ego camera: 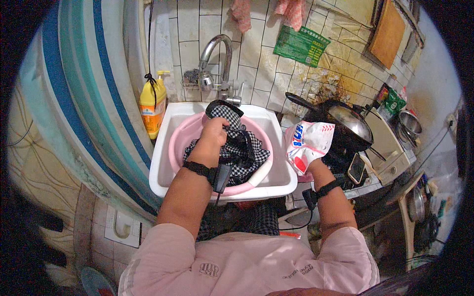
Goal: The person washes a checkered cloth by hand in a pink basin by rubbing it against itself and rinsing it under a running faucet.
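Observation:
My left hand is closed on a bunched part of a black-and-white houndstooth garment, lifting its dark-edged end. The rest of the garment lies heaped in a pink plastic basin, which sits in a white sink. To the right of the sink, my right hand reaches into a white plastic bag printed in red and blue. The bag hides my fingers, so their grip does not show. Neither can I see what the bag contains.
A chrome faucet curves over the sink's back. A yellow pump jug stands at left. Beyond the bag are a lidded wok, a phone and a gas stove. Pink cloths hang above.

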Demonstrator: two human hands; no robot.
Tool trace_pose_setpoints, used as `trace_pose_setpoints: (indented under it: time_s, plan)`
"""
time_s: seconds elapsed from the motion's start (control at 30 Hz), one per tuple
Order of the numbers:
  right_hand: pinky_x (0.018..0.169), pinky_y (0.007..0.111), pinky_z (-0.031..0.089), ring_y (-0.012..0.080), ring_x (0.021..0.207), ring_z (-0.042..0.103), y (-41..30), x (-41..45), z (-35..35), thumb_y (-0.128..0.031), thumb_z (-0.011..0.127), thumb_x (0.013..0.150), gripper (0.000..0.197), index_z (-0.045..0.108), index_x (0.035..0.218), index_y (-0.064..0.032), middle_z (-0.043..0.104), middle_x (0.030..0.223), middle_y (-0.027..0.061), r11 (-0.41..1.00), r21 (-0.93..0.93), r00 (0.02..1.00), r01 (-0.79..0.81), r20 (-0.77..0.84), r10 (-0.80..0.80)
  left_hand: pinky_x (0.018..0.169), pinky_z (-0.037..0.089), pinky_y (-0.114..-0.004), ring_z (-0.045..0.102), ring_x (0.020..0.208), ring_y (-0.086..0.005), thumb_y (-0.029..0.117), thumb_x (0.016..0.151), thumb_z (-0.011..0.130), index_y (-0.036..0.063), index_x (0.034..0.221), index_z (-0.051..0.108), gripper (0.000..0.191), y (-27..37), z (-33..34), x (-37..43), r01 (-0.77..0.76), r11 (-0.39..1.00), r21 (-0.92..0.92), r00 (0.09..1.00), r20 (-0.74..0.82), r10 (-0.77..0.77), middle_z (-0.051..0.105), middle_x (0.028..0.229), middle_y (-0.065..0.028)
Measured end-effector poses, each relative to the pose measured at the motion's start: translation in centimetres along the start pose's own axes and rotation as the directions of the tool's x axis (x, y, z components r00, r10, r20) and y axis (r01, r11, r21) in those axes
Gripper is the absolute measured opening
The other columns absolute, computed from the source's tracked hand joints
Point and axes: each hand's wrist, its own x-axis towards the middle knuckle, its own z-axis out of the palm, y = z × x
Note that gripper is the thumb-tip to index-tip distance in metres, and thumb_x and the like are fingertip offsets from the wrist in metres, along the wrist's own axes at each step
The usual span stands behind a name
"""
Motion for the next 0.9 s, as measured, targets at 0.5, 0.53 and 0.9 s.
trace_pose_setpoints:
  time_s: [0.5,0.53,0.9]
  plan:
    - [0.054,0.021,0.045,0.0096,0.063,0.054,-3.3,-9.2,-10.6,-0.002,0.056,0.09,0.02,0.061,0.107,0.0063,0.061,0.081,0.0063,0.785,0.61,0.791,0.106,-0.53,0.305,0.071,0.043,-0.042,0.046,0.083,-0.0289,-0.002,0.058,0.054,0.0045,0.076,0.044,0.022,-0.6,-1.2,1.4,0.122,0.978,-0.17,0.966,-0.206,-0.156,0.048,0.092,-0.0137]
    - [0.054,0.021,0.045,0.0095,0.062,0.054,-5.2,-9.6,-11.3,-0.002,0.056,0.09,0.02,0.061,0.107,0.0058,0.06,0.08,0.006,0.792,0.601,0.798,0.111,-0.529,0.289,0.074,0.043,-0.042,0.046,0.084,-0.0292,-0.001,0.059,0.054,0.0041,0.077,0.045,0.021,-0.4,-0.6,0.6,0.123,0.973,-0.197,0.97,-0.184,-0.16,0.048,0.092,-0.0136]
    - [0.047,0.027,0.045,0.0122,0.05,0.057,-20.3,3.0,2.0,-0.014,0.066,0.084,0.018,0.065,0.084,0.004,0.061,0.062,0.0072,0.93,-0.1,0.923,0.355,-0.119,-0.365,0.089,0.049,-0.052,0.059,0.102,-0.0321,0.018,0.082,0.056,0.0025,0.113,0.054,0.035,1.0,2.7,-2.6,0.19,0.902,-0.389,0.978,0.153,-0.14,0.057,0.117,-0.0163]
